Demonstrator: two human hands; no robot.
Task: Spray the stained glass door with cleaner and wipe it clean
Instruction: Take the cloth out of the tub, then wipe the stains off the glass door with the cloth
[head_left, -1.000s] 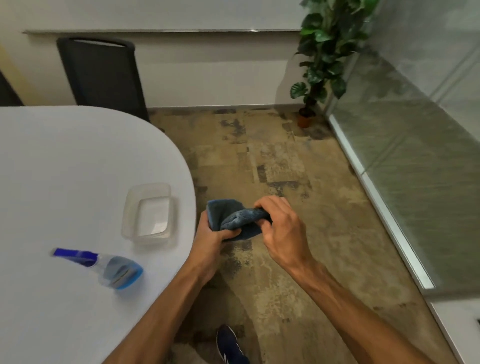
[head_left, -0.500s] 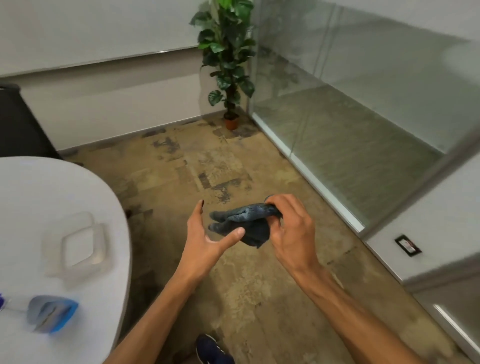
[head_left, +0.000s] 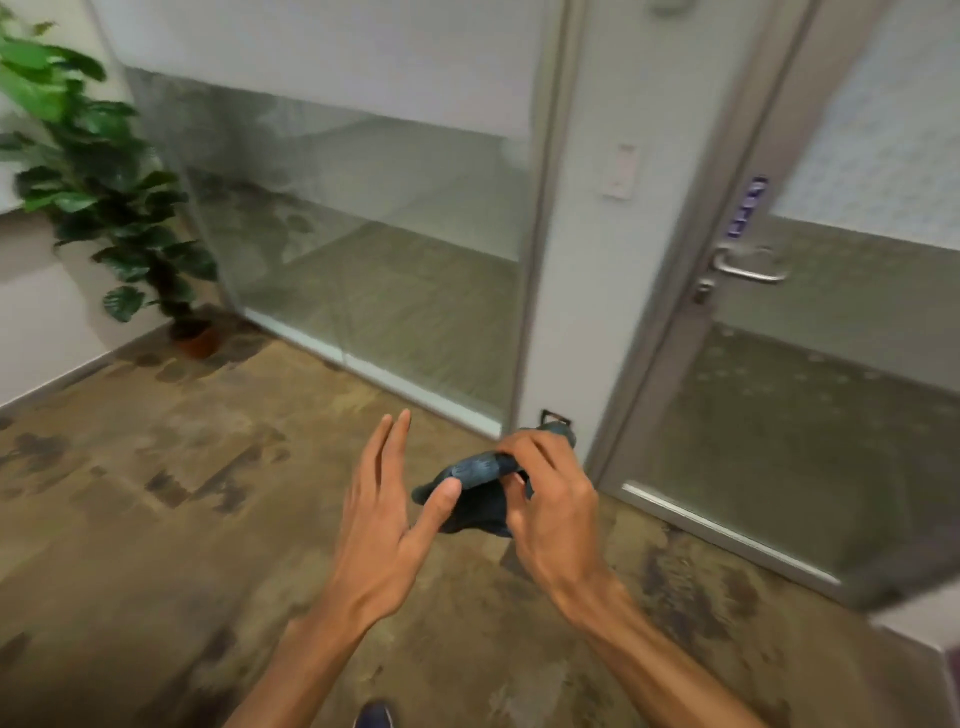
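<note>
Cloth (head_left: 480, 467) pinched in right hand (head_left: 556, 514) grip; left hand (head_left: 382, 519) flat-fingered beside; glass door (head_left: 810, 415) right, plant (head_left: 104, 182) left.

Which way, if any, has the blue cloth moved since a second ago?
Yes: the cloth has swung right, away from the potted plant, toward the glass door.

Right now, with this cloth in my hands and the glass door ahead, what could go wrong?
The cloth is bunched in your right hand only; your left hand is open, just its thumb touching it, so it could drop onto the blotchy floor and pick up grit. Neither hand holds a spray bottle, so a dry wipe may smear the spots on the glass door.
</note>
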